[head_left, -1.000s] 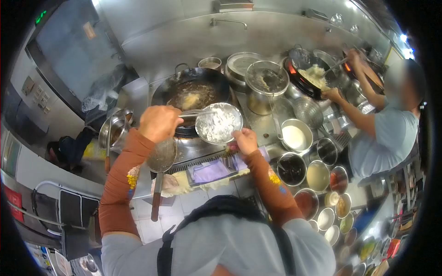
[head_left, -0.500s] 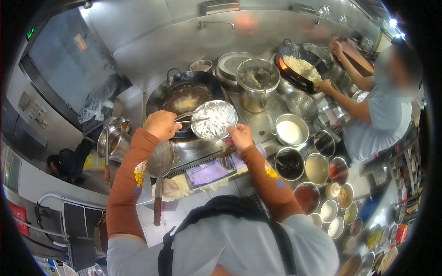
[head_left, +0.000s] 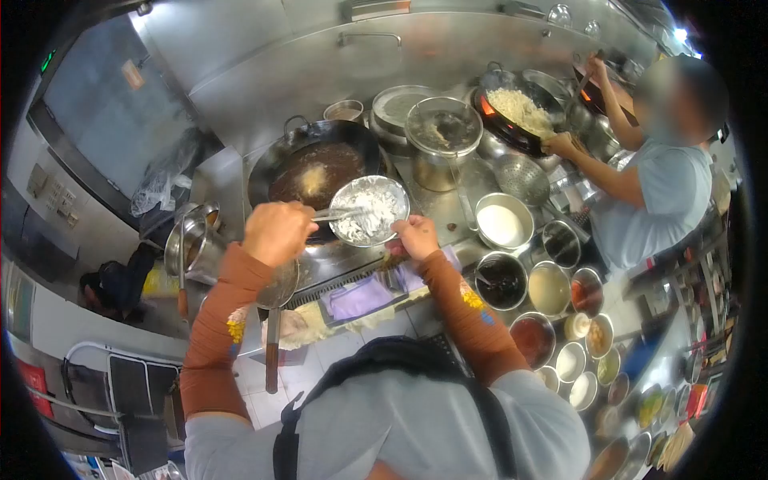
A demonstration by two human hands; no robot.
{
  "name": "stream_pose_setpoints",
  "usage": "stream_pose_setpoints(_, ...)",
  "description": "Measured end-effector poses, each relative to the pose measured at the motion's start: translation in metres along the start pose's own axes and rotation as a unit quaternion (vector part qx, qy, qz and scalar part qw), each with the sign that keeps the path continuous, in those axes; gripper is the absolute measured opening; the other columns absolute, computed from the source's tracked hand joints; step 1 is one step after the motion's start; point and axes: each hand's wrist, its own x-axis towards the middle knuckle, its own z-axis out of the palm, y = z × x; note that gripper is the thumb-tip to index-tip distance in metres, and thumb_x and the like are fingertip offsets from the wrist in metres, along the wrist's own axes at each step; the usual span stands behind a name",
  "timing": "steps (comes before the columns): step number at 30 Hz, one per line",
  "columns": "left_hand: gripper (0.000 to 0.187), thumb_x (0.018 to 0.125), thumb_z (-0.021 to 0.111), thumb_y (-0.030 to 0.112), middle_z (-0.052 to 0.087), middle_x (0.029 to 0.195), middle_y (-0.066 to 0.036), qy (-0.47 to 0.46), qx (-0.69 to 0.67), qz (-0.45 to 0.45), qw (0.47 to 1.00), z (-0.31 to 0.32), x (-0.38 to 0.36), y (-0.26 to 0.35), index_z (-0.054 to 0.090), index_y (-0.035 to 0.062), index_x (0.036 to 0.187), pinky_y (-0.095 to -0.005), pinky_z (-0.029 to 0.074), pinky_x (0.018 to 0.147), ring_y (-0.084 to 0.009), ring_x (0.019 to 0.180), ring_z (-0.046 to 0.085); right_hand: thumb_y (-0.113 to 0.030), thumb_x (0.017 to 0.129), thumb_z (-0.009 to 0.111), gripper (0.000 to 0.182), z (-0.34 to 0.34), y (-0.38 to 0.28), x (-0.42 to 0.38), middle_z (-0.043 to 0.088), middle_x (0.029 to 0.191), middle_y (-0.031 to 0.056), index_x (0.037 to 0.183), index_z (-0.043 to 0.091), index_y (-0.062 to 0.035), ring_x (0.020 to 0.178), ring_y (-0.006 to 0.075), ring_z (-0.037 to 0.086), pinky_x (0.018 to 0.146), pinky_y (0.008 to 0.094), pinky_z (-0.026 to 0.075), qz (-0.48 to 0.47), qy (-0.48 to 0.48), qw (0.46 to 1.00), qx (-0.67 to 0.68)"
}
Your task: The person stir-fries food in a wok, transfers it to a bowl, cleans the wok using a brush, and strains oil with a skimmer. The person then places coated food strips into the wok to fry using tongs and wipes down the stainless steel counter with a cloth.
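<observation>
My left hand (head_left: 278, 232) is closed round metal tongs (head_left: 334, 214), whose tips reach into a metal bowl (head_left: 406, 194). White, flour-coated pieces (head_left: 374, 210) lie in the bowl. With fingers pinched on the near right rim, my right hand (head_left: 417, 237) holds the bowl tilted above the stove, beside a black wok (head_left: 268, 164). Dark oil (head_left: 336, 164) fills the wok's bottom, and a pale bubbling patch shows in its middle. Under my left wrist, a wire strainer (head_left: 280, 286) with a wooden handle is partly hidden.
A lidded pot (head_left: 436, 164) stands right of the wok, near a perforated ladle (head_left: 522, 178). Several bowls of sauces and a pan of white liquid (head_left: 504, 224) line my right. Purple cloths (head_left: 360, 298) lie at the front edge. A co-worker (head_left: 652, 184) tends another wok (head_left: 500, 80).
My left hand has lowered and turned, pushing the tongs deeper among the white pieces. The pale patch in the oil looks smaller. The co-worker's far hand has risen with a utensil.
</observation>
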Motion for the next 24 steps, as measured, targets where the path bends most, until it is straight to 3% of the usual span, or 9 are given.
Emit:
stream_pose_setpoints(11,0.022,0.089,0.061,0.030,0.063,0.076,-0.011,0.191,0.044,-0.044,0.980,-0.045,0.016,-0.067,0.064,0.0085,0.082,-0.0445,0.050,0.060,-0.0345,0.070,0.063,-0.012,0.083,0.063,0.012,-0.004,0.002,0.012,0.066,0.079,0.0127,0.086,0.060,0.0002,0.060,0.0238,0.068,0.047,0.0291,0.054,-0.016,-0.004,1.000,0.012)
stream_pose_setpoints(15,0.023,0.089,0.061,0.030,0.067,0.082,-0.012,0.265,0.043,-0.056,0.962,-0.054,0.024,-0.085,0.069,0.0093,0.092,-0.0439,0.051,0.064,-0.0348,0.076,0.064,-0.013,0.083,0.063,0.014,0.001,-0.005,0.007,0.066,0.080,0.0130,0.086,0.060,0.0006,0.061,0.0238,0.069,0.047,0.0292,0.054,-0.016,0.011,1.000,0.007)
stream_pose_setpoints(19,0.025,0.088,0.062,0.030,0.069,0.087,-0.014,0.235,0.051,-0.097,0.966,-0.055,0.034,-0.105,0.070,0.0075,0.096,-0.0464,0.052,0.068,-0.0372,0.081,0.065,-0.012,0.083,0.062,0.014,-0.004,0.003,0.018,0.065,0.077,0.0124,0.087,0.060,0.0008,0.059,0.0229,0.067,0.047,0.0297,0.053,-0.019,0.022,1.000,0.005)
stream_pose_setpoints(24,0.027,0.086,0.065,0.031,0.068,0.089,-0.020,0.039,0.029,-0.188,0.981,0.000,0.050,-0.116,0.071,0.0058,0.094,-0.0476,0.052,0.073,-0.0386,0.084,0.065,-0.011,0.083,0.061,0.012,-0.015,0.011,0.019,0.065,0.076,0.0117,0.087,0.060,0.0006,0.057,0.0215,0.065,0.046,0.0297,0.052,-0.019,0.008,0.999,0.032)
